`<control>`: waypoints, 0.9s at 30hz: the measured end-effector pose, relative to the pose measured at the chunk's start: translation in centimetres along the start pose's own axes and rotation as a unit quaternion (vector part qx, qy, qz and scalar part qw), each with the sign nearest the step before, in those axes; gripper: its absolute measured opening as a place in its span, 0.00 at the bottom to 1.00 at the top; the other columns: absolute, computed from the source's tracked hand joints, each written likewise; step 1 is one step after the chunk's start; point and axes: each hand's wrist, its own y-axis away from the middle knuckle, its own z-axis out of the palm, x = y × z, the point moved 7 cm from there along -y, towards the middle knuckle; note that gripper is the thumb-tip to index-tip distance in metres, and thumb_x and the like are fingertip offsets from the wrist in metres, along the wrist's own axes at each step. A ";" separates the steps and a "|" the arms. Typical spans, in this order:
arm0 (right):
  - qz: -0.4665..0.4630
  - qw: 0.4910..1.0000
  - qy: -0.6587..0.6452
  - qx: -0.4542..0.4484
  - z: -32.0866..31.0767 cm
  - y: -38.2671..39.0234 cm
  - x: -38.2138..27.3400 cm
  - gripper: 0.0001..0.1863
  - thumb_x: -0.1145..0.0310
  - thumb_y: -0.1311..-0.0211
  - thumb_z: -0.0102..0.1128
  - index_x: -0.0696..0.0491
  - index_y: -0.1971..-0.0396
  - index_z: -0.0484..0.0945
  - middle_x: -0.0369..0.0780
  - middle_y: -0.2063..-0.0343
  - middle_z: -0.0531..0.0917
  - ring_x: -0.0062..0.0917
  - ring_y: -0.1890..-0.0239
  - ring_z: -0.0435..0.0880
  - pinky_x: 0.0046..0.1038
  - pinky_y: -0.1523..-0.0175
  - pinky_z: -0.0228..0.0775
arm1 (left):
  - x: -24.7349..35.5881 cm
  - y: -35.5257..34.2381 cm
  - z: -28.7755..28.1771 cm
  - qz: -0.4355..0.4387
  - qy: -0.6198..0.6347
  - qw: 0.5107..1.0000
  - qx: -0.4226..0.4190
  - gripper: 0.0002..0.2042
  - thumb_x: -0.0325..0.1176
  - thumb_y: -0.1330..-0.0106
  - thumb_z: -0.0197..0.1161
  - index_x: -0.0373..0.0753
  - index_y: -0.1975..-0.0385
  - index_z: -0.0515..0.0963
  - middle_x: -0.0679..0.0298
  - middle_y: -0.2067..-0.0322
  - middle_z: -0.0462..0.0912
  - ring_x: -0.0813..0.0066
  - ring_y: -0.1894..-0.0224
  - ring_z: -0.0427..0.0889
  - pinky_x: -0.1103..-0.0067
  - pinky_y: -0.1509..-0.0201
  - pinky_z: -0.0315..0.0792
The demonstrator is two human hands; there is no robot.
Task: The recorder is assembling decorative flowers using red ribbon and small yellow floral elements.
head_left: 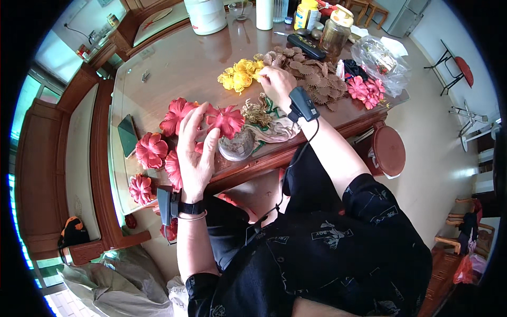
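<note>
My left hand (pixel 195 145) is closed on a red artificial flower (pixel 225 119), its thumb and fingers at the edge of the petals. Around and behind that hand lie more red flowers (pixel 151 150). My right hand (pixel 278 87) reaches to the side of a pile of yellow artificial flower centres (pixel 240 75), fingertips pinched on a yellow piece at the pile's edge. Just right of it spreads a heap of brown, jagged-edged discs (pixel 319 79). Between my hands sit a bundle of thin tan-green stems (pixel 256 113) and a clear round jar (pixel 236 146).
A crumpled cloth (pixel 277 131) lies near the table's front edge. Farther back stand a white bucket (pixel 206 16), a lidded jar (pixel 336 33) and a black case (pixel 306 46). Pink flowers (pixel 365 91) and a clear plastic bag (pixel 380 61) are at right, a phone (pixel 127 136) at left.
</note>
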 end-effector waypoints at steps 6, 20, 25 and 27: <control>0.056 0.992 -0.103 -0.043 -2.9 0.5 -1.8 0.06 0.68 0.46 0.64 0.54 0.69 0.80 0.40 0.75 0.83 0.26 0.76 0.81 0.27 0.69 0.71 | -2.1 0.9 0.7 -0.015 -0.018 0.999 -0.023 0.19 0.30 0.37 0.62 0.34 0.46 0.73 0.57 0.49 0.74 0.69 0.47 0.74 0.76 0.43 0.68; -0.075 0.956 -0.279 -0.061 -10.5 4.3 -13.4 0.08 0.79 0.45 0.63 0.57 0.64 0.81 0.37 0.72 0.83 0.17 0.73 0.80 0.18 0.70 0.71 | 1.7 4.7 3.2 -0.147 0.179 0.973 0.007 0.10 0.33 0.29 0.53 0.32 0.62 0.78 0.68 0.73 0.79 0.85 0.74 0.75 0.87 0.67 0.70; -0.211 0.950 -0.222 -0.066 -10.9 5.5 -15.6 0.14 0.81 0.50 0.64 0.51 0.63 0.82 0.38 0.69 0.83 0.29 0.66 0.83 0.26 0.64 0.75 | 1.0 4.5 4.2 -0.214 0.313 0.925 -0.029 0.09 0.33 0.30 0.56 0.33 0.63 0.78 0.66 0.73 0.80 0.84 0.75 0.74 0.88 0.69 0.68; -0.205 0.949 -0.231 -0.060 -10.7 5.5 -15.9 0.12 0.80 0.48 0.63 0.52 0.62 0.82 0.38 0.69 0.83 0.25 0.69 0.83 0.24 0.65 0.75 | 0.7 4.4 3.9 -0.217 0.314 0.924 -0.028 0.08 0.32 0.31 0.56 0.34 0.63 0.78 0.66 0.74 0.80 0.84 0.76 0.74 0.88 0.70 0.68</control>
